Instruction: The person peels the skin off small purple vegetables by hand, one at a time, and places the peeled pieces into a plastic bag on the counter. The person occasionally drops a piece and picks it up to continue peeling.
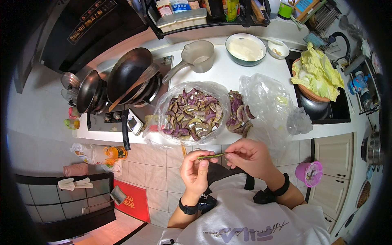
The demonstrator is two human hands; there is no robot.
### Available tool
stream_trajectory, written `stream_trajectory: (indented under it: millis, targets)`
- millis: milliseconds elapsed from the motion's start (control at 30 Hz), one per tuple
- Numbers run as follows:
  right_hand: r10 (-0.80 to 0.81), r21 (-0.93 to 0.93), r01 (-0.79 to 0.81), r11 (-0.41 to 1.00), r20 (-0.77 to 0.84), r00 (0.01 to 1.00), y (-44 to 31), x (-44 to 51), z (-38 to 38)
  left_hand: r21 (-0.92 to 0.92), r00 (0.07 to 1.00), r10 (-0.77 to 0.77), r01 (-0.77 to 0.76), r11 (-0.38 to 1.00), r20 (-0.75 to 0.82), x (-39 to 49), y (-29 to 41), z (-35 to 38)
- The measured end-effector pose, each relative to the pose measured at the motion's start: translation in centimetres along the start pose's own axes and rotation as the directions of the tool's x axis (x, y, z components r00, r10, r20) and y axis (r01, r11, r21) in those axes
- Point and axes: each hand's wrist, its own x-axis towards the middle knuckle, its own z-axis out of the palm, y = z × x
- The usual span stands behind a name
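Between my two hands, in front of the counter's edge, is a slim green bean pod. My left hand holds one end between thumb and fingers. At its other end, the thumb and fingertips of my right hand pinch the tip. Beyond them, a clear plastic bag lies spread on the counter, full of purple and green bean pods. A smaller pile of purple bean pods sits just right of it. Next to that pile lies a crumpled clear plastic bag.
A wok with a wooden spatula stands on the stove at left. Behind the beans are a plastic ladle and a bowl of white liquid. Cabbage leaves fill a basket over the sink. A pink bin stands at right.
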Motion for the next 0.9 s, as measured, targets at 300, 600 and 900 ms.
stream_trajectory:
  millis: [300,600,900]
  targets:
    - [-0.592,-0.747,0.453,0.487,0.099,0.800,1.2,0.5,-0.5,0.782,0.846,0.193,-0.533,0.323,0.497,2.1,1.6,1.2]
    - [-0.230,-0.257,0.168,0.952,-0.233,0.945,2.4,0.9,-0.6,0.760,0.871,0.277,-0.490,0.427,0.406,2.5,-0.2,2.8]
    - [0.172,0.311,-0.095,0.946,-0.230,0.958,2.3,2.0,-1.4,0.701,0.919,0.310,-0.389,0.597,0.246,3.1,-2.1,3.0]
